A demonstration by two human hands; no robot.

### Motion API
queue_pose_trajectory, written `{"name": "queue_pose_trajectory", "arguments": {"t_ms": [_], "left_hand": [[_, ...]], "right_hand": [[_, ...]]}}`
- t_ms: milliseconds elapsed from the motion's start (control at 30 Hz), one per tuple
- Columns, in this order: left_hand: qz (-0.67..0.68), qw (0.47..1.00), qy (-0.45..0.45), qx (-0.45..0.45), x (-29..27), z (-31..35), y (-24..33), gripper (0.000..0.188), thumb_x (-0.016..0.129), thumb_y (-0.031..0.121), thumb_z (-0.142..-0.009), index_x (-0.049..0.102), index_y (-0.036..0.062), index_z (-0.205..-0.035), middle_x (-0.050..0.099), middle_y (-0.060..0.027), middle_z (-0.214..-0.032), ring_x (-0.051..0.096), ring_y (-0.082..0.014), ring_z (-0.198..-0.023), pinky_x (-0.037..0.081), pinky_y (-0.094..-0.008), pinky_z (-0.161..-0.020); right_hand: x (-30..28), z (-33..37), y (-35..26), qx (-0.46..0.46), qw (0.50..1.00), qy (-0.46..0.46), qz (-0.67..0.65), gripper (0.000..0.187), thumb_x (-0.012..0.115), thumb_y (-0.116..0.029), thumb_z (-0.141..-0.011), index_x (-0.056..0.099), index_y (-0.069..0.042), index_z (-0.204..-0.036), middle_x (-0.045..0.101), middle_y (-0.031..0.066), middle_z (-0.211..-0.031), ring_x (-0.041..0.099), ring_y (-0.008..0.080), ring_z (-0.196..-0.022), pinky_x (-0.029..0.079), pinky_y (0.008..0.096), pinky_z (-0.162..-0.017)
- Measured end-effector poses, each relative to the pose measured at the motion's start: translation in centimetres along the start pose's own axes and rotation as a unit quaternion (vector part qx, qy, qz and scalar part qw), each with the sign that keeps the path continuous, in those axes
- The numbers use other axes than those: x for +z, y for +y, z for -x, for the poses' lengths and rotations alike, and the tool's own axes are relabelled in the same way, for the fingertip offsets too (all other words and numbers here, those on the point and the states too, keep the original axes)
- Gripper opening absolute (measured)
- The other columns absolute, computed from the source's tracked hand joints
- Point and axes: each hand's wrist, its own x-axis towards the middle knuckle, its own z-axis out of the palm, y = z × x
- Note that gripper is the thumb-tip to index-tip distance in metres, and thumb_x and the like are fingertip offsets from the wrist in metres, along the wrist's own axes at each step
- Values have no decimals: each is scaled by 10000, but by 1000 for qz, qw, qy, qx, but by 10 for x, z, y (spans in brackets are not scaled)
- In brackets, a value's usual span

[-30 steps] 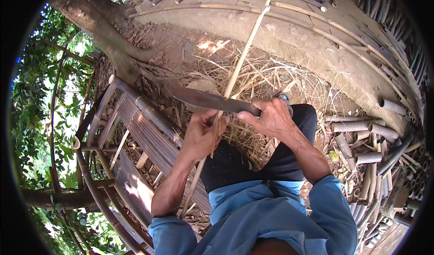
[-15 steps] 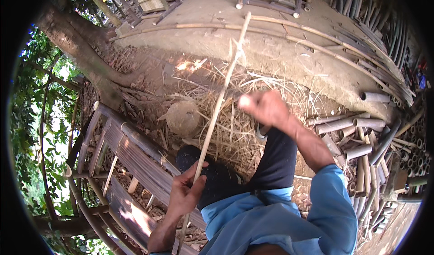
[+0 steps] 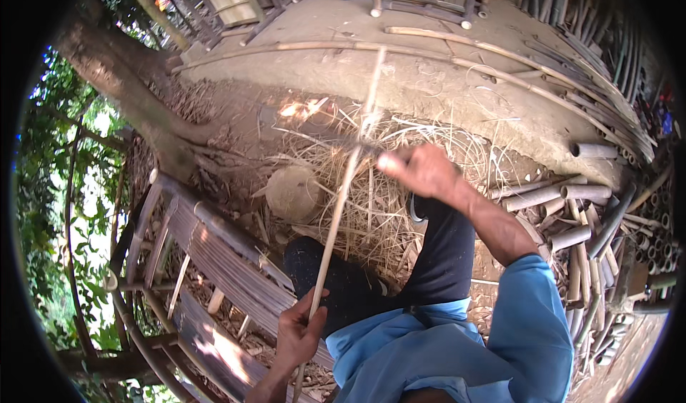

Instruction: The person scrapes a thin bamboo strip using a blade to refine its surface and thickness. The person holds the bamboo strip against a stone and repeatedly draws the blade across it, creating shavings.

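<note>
Bamboo strip (image 3: 333, 228), in the head view, runs lengthwise from the lower edge past my left knee (image 3: 304, 256), away and slightly right, its tip over the earthen bank (image 3: 436, 81). My left hand (image 3: 300, 333) pinches it low; my right hand (image 3: 426, 173) is curled round a blurred dark knife (image 3: 370, 148). Room opens between the slatted bench (image 3: 232, 256), left, and cut tubes (image 3: 569, 239), right.

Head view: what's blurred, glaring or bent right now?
Head view: blur smears the dark metal blade in the bare right hand; head view, left: glare whitens gaps in green leafy foliage; head view, top: long tan bamboo pole looks curved, likely fisheye.
</note>
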Motion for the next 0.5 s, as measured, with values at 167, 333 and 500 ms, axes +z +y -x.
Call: {"name": "queue_pose_trajectory", "arguments": {"t_ms": [167,333,500], "left_hand": [[23,999,-19,-32,20,27,-8,309,607,80,-1016,629,-16,-1308,494,100,-621,404,16,-520,271,-206,-469],[68,995,17,-71,17,64,-6,292,619,66,-1003,657,-9,-1283,493,95,-610,408,13,-522,288,-198,-477],[56,990,42,-125,2,68,8,283,653,93,-999,691,6,-1266,575,68,-726,448,-7,-591,334,-202,-508]], "right_hand": [[-46,-29,79,141,987,30,69,746,466,-684,-1001,656,-40,-674,493,51,-477,412,157,-383,425,360,-400],[-58,-59,140,144,985,97,-26,761,514,-670,-985,719,33,-777,696,224,-769,670,264,-783,519,452,-765],[-81,-57,112,219,949,219,-51,824,448,-746,-968,719,10,-784,663,152,-682,606,266,-635,487,490,-689]]}}
